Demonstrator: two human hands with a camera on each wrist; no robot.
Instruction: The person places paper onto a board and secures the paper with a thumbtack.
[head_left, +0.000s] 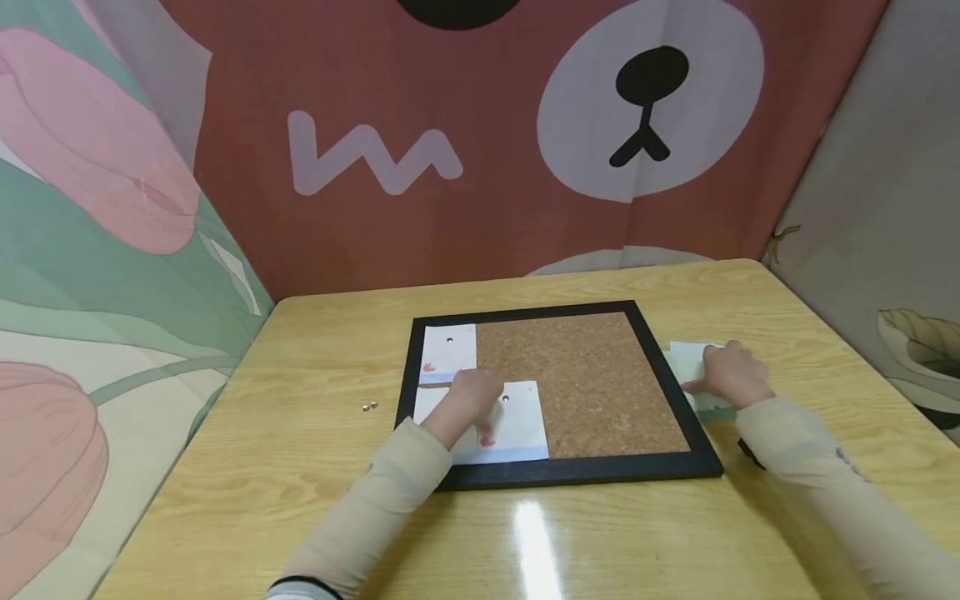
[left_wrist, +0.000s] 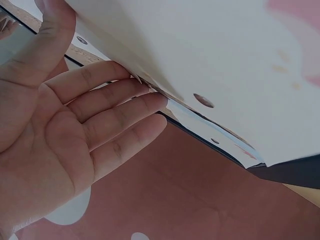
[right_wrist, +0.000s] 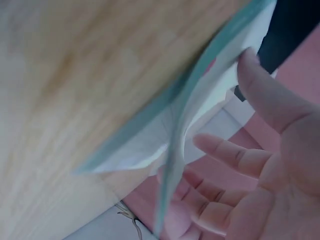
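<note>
On a black-framed cork board (head_left: 585, 379), several white notes are put up at the left, including an upper note (head_left: 442, 350) and a lower note (head_left: 521, 425), each with a small metal thumbtack. My left hand (head_left: 474, 396) lies over the lower notes. Its fingers (left_wrist: 117, 112) are extended, fingertips at the paper's edge in the left wrist view. Right of the board, my right hand (head_left: 731, 373) pinches a pale green-edged sheet of paper (right_wrist: 215, 87) between thumb and fingers. That sheet is bent up from the table, over another sheet (right_wrist: 132, 147).
Two loose thumbtacks (head_left: 371, 407) lie on the wooden table (head_left: 315, 358) left of the board. A dark small object (head_left: 750, 454) shows by the right sleeve. Behind the table hangs a printed cloth (head_left: 495, 225).
</note>
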